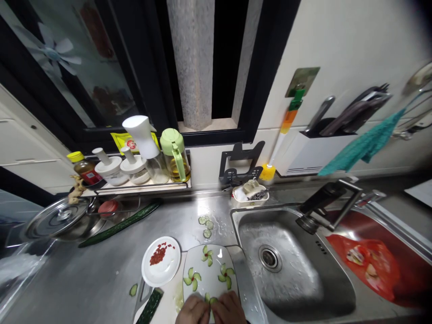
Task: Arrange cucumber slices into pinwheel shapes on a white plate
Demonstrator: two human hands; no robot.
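Both hands meet at the near edge of a white square plate (212,252). My left hand (193,310) has its fingers curled in against cut cucumber slices (207,297). From the other side, my right hand (230,308) pinches at the same small group; its fingertips are partly hidden. Three pinwheels of green cucumber slices with red centres lie on the plate: a far one (207,255), a left one (192,279) and a right one (226,275). Left of it, a round white plate (172,270) holds small red goji-like berries (158,256). A cut cucumber piece (151,306) rests on a white cutting board (172,294).
A whole cucumber (118,228) lies on the steel counter near a lidded pot (60,218). Loose slices (206,222) sit behind the plate. At right is a sink (290,279) with a faucet (324,207) and a red bag (371,265). Seasoning jars (135,168) line the back.
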